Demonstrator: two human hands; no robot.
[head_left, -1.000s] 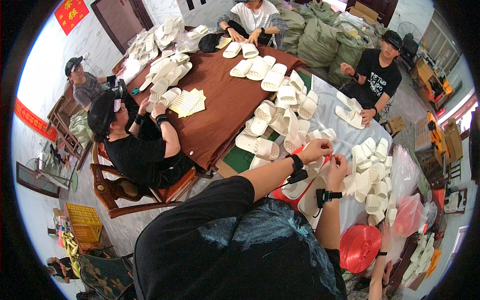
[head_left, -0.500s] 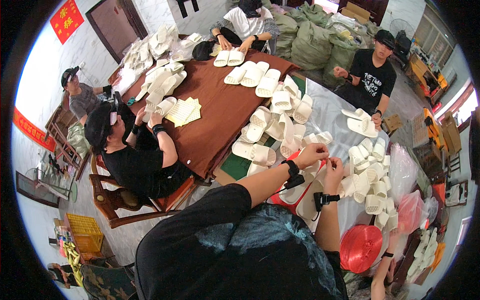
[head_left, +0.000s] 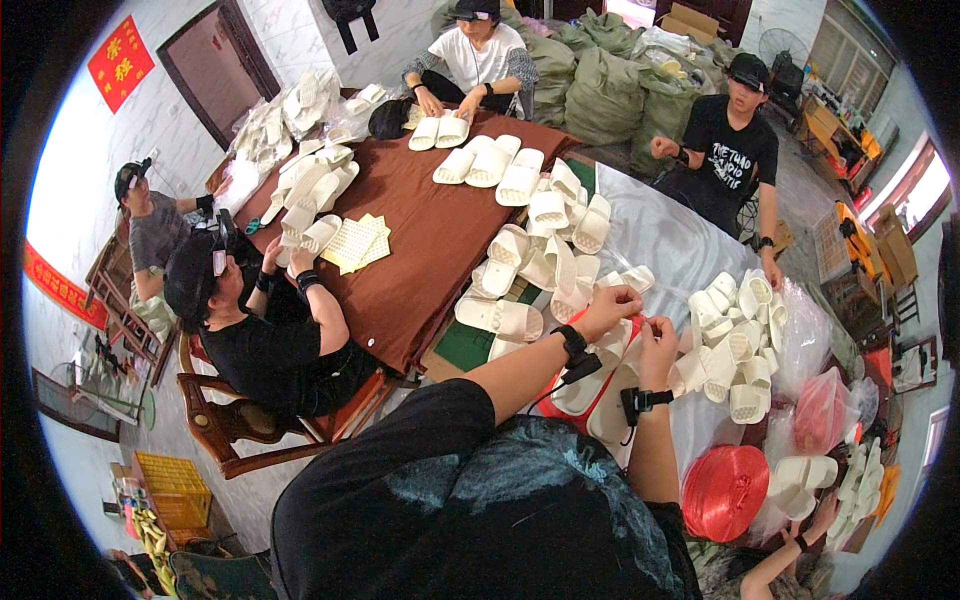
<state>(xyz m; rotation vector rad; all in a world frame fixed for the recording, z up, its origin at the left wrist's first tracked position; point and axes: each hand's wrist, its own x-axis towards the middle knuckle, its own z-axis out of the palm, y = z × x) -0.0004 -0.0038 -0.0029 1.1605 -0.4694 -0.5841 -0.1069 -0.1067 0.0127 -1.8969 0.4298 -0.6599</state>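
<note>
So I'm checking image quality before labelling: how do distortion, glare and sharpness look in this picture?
Head view: strong fisheye, the table edge bows and a black rim rings the frame; daylight blows out the wall at upper left and the window at right; the left hand and right hand with the red strap are fairly sharp, small.

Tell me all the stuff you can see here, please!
Slippers: too many to count, cream white, in piles across the table.
Table cloth: one, dark red, left half of the table.
Clear plastic sheet: one, right half of the table.
Yellowish square sheets: a small stack, on the red cloth.
Twine spool: one, red, lower right.
Sacks: several, green, far side.
Crate: one, yellow, on the floor lower left.
Other people: four seated around the table.
Left hand: pinching something red over the slippers.
Right hand: beside it, fingers at the same red piece.
</note>
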